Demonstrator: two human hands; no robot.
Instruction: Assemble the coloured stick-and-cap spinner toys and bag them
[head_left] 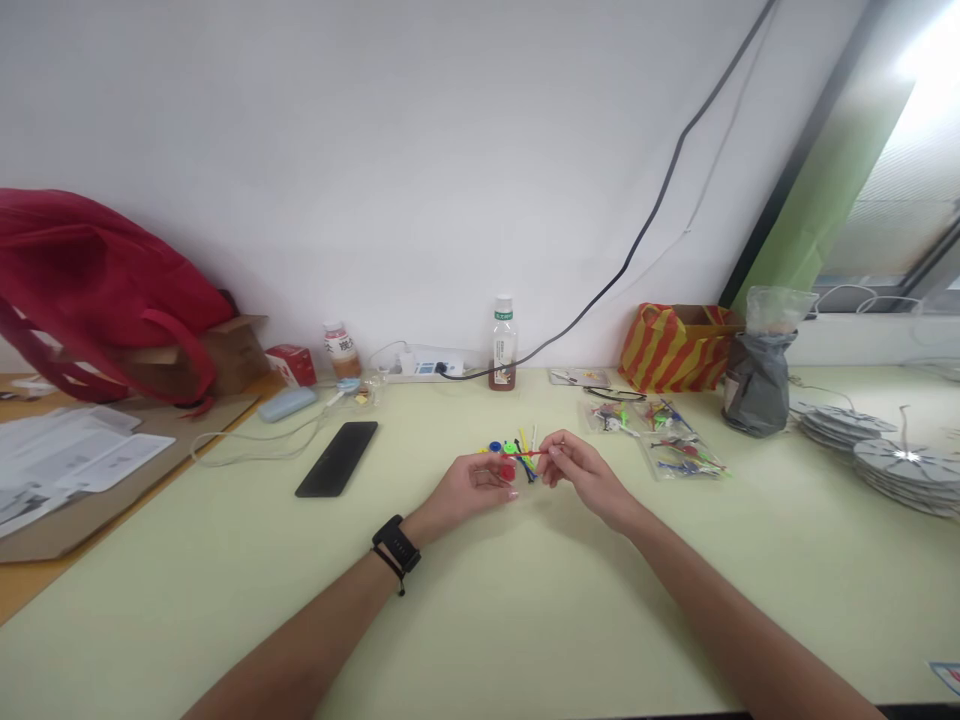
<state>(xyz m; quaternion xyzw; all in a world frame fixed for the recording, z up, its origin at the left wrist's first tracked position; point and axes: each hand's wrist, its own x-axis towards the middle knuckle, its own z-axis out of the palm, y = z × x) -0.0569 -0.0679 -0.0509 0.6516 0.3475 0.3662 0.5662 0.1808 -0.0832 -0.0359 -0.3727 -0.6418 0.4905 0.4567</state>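
Between my hands, just above the table, runs a thin red plastic stick (531, 454). My left hand (471, 487), with a black watch (397, 543) on its wrist, is curled with its fingers at the stick's left end. The right end is pinched between the thumb and fingers of my right hand (576, 472). Right behind them lies a small pile of coloured plastic sticks (523, 442) in yellow, blue, black and white. A blue round piece (494, 446), a green piece (510, 447) and a red round piece (508, 471) are beside these sticks.
Clear bags of coloured parts (679, 445) lie to the right. A black phone (337, 460) is left of my hands. Behind stand a drink bottle (503, 350), a striped bag (671, 350) and a power strip (431, 368). Stacked grey discs (904, 465) sit far right.
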